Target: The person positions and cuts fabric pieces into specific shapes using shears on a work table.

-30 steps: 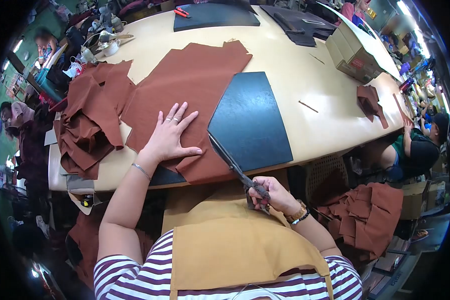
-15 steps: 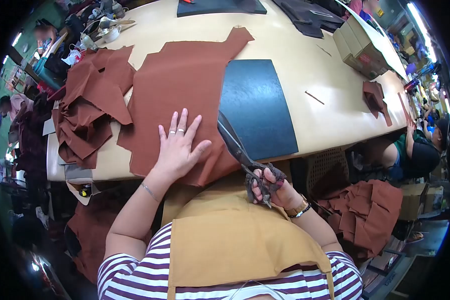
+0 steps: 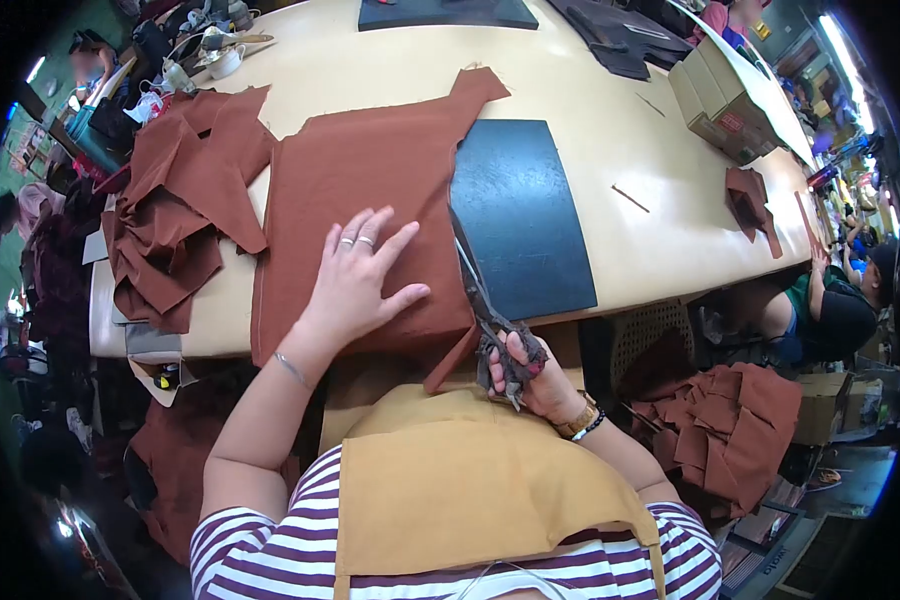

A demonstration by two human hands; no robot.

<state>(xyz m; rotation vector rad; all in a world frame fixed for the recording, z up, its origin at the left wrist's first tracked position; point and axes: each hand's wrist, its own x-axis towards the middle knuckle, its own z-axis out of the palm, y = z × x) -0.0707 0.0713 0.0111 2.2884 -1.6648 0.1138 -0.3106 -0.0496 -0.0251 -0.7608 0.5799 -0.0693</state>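
A large reddish-brown sheet (image 3: 370,180), cloth or thin leather, lies on the table and hangs a little over the front edge. My left hand (image 3: 360,280) is over its lower middle with the fingers spread, holding nothing; whether the fingertips press on it I cannot tell. In my right hand (image 3: 540,378), at the table's front edge, are large scissors (image 3: 475,285) with handles wrapped in dark rags. Their blades point away from me along the sheet's right edge, beside a dark cutting board (image 3: 522,215). Part of the blades is hidden by the sheet.
Crumpled brown pieces (image 3: 175,200) lie at left, near a white cup (image 3: 225,63). A cardboard box (image 3: 720,100) and a small brown scrap (image 3: 750,205) are at right. More brown pieces (image 3: 725,425) are heaped below the table. A person (image 3: 835,290) sits at the right edge.
The sheet has shifted and turned slightly, its upper edge now nearer me. My left hand has moved a little, its fingers less flat. My right hand and the scissors have shifted slightly left.
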